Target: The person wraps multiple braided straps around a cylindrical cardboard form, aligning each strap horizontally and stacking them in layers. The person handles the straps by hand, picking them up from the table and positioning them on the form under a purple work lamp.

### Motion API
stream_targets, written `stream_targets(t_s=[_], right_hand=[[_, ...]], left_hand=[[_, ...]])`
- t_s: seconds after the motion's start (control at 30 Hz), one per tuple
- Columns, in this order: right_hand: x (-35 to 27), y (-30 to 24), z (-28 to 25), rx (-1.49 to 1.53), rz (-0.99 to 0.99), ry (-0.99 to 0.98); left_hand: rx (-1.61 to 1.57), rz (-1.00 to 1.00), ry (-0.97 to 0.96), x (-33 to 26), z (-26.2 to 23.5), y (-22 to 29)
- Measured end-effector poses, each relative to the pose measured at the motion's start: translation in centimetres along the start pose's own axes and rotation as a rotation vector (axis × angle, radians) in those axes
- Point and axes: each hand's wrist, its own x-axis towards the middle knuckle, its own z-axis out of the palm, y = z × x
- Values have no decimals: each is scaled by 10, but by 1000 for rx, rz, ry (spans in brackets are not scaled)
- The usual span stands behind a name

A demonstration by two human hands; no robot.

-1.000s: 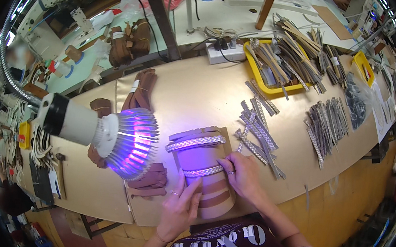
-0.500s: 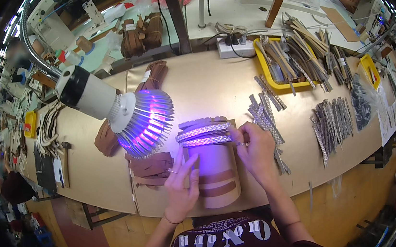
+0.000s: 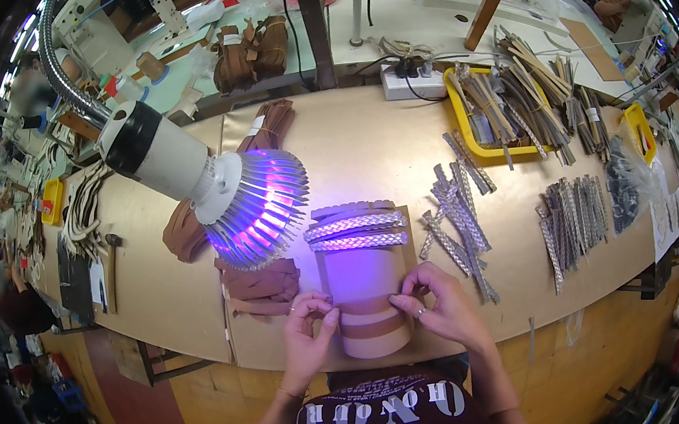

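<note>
A beige rounded form (image 3: 358, 268) lies in front of me, lit purple near its top. Two brown strips (image 3: 367, 307) cross its lower part. At the left end of the upper strip, the fingers and thumb of my left hand (image 3: 309, 331) are closed. My right hand (image 3: 441, 307) pinches the same strip near its right end. Farther up the form, two silver braided strips (image 3: 358, 229) lie side by side, with a dark brown scalloped piece (image 3: 352, 208) behind them. No finger touches the braids.
A finned lamp (image 3: 261, 208) on a flexible metal arm hangs just left of the form. Loose braided strips (image 3: 463, 217) and a bundled row of them (image 3: 574, 224) lie to the right. Brown strip bundles (image 3: 266, 280), a yellow tray (image 3: 494, 155) and a hammer (image 3: 111, 271) surround the work.
Both hands have come down from the braided strips to the upper brown strip. A braided piece that was under my right hand now shows on the table to the right.
</note>
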Motion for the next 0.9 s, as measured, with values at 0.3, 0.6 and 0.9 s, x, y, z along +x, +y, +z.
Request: stream_targets(t_s=[0.3, 0.6, 0.9], right_hand=[[33, -1, -5, 254, -59, 127], [-9, 44, -27, -197, 273, 474], [-37, 64, -43, -545, 452, 473]], left_hand=[[-101, -54, 95, 44, -2, 21], [-123, -38, 200, 33, -7, -6], [31, 200, 375, 28, 3, 27]])
